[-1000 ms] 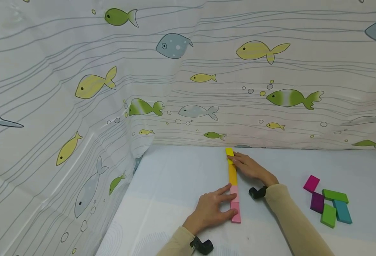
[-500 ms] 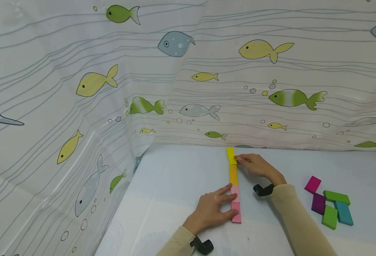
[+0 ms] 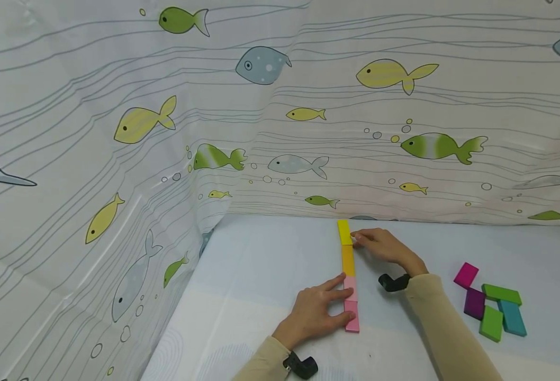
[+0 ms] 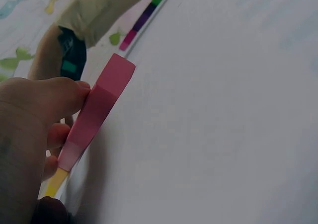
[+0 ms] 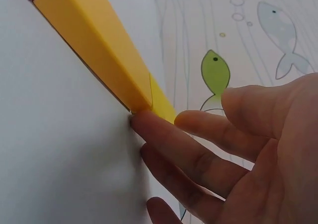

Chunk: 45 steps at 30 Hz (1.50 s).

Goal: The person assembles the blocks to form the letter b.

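A straight row of flat rectangular blocks runs away from me in the head view: a darker pink block (image 3: 353,327) nearest, then a light pink block (image 3: 350,282), an orange block (image 3: 348,259) and a yellow block (image 3: 344,232) farthest. Spread fingers of my left hand (image 3: 304,312) rest on the two pink blocks; the left wrist view shows the thumb (image 4: 69,95) against their side. My right hand (image 3: 387,247) reaches the yellow block's right side with extended fingertips. In the right wrist view, the fingers (image 5: 184,147) touch near the joint of orange and yellow.
To the right lie a magenta block (image 3: 466,275), a purple block (image 3: 474,303), two green blocks (image 3: 491,323) and a teal block (image 3: 512,317) in a loose cluster. A fish-patterned sheet (image 3: 270,132) rises behind and left of the white table (image 3: 261,248).
My right hand has drawn back to the right, from over the yellow block to its right side, then stays nearly still. The left hand keeps its place on the pink blocks.
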{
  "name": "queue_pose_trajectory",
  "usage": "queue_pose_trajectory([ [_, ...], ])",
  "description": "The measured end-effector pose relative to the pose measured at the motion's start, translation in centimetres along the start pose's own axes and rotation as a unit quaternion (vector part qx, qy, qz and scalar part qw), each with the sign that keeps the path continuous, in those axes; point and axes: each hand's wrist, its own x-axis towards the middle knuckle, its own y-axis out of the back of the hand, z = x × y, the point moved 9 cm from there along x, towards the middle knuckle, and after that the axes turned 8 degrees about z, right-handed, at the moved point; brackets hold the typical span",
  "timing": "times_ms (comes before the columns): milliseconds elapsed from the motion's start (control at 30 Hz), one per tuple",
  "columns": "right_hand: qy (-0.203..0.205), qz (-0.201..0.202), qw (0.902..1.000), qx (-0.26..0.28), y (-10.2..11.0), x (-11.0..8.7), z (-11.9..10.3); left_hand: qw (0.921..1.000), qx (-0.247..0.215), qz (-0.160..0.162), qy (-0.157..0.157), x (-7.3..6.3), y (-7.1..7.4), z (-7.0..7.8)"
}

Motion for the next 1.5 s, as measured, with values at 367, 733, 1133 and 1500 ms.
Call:
queue_pose_trajectory([
  [367,0.031,0.072,0.9969,-0.005,-0.3,1.7,-0.2,0.9998,0.01,0.014,-0.011,0.0,0.3,-0.2],
  [733,0.059,0.061,0.9923,-0.09,-1.2,3.4,1.2,0.9998,0.008,0.013,-0.015,-0.4,-0.6,0.3],
  [1133,0.041,0.06,0.9934,-0.089,-0.3,3.9,0.9,0.9993,0.021,0.021,-0.021,0.3,0.1,0.4],
  [1500,0.033,0.06,0.9944,-0.08,-0.9,4.2,1.5,0.9995,0.025,0.012,-0.011,0.1,-0.1,-0.1],
])
